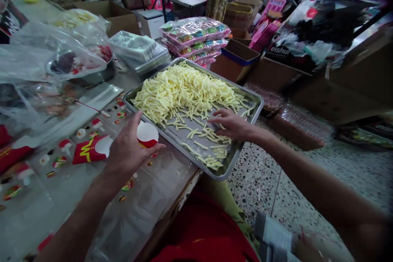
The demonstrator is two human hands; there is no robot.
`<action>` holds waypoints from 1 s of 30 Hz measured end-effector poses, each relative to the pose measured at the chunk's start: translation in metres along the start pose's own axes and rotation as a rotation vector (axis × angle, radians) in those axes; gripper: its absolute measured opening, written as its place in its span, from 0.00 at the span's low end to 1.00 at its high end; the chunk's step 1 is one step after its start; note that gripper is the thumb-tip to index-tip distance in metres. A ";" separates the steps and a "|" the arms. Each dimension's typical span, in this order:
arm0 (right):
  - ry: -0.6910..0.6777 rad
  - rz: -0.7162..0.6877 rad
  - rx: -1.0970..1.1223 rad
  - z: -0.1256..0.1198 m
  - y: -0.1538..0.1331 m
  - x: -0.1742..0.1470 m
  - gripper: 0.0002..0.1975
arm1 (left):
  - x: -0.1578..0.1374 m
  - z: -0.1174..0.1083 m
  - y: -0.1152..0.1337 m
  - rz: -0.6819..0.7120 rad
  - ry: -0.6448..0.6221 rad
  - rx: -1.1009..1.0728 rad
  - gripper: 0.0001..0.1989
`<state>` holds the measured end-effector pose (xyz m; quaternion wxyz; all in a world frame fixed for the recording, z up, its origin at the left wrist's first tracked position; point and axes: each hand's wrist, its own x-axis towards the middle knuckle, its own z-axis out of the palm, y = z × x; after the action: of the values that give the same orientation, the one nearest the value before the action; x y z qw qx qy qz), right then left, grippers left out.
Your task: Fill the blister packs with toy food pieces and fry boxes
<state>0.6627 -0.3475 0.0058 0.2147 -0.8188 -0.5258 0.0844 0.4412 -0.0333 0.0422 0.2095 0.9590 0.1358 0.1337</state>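
My left hand (127,143) is closed around a small red and white fry carton (147,132), held just off the near left rim of a metal tray (181,149). Pale yellow imitation-looking fries (187,86) are heaped along the tray's far side, with loose ones scattered over its nearer part. Above those loose pieces my right hand (231,125) reaches in from the right, fingers apart and slightly bent; I make out nothing between them. Another red fry carton (90,150) with a yellow mark lies on the table left of my left hand.
Small food-shaped pieces (59,161) dot the plastic-covered table. Plastic bags (61,45) and a metal bowl (106,71) stand at the left. Behind the tray are stacked clear containers (135,47) and wrapped colourful packs (196,32). Cardboard boxes (239,51) crowd the right.
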 end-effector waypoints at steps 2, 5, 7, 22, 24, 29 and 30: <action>-0.021 -0.001 -0.070 0.001 0.012 -0.007 0.18 | -0.002 0.001 -0.002 -0.057 -0.025 -0.020 0.55; 0.124 0.019 -0.015 -0.002 0.021 -0.007 0.20 | -0.002 0.006 0.003 -0.029 -0.108 -0.046 0.56; 0.315 0.057 0.054 -0.005 0.015 0.001 0.20 | -0.001 0.009 0.006 0.003 -0.143 -0.048 0.56; -0.017 0.515 0.027 0.024 -0.055 0.013 0.07 | -0.022 -0.003 -0.028 -0.021 -0.084 0.003 0.54; 0.026 0.486 0.086 0.024 -0.058 0.009 0.07 | -0.026 -0.002 -0.030 -0.008 -0.084 -0.003 0.54; -0.002 0.302 -0.016 0.026 -0.063 0.006 0.11 | -0.030 -0.006 -0.028 -0.017 -0.093 0.004 0.54; -0.031 0.287 -0.072 0.029 -0.063 0.007 0.10 | -0.030 -0.007 -0.026 -0.023 -0.101 0.006 0.54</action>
<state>0.6030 -0.3113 0.0080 0.1627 -0.8913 -0.4091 0.1080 0.4063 -0.0172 0.0306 0.2149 0.9635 0.1365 0.0825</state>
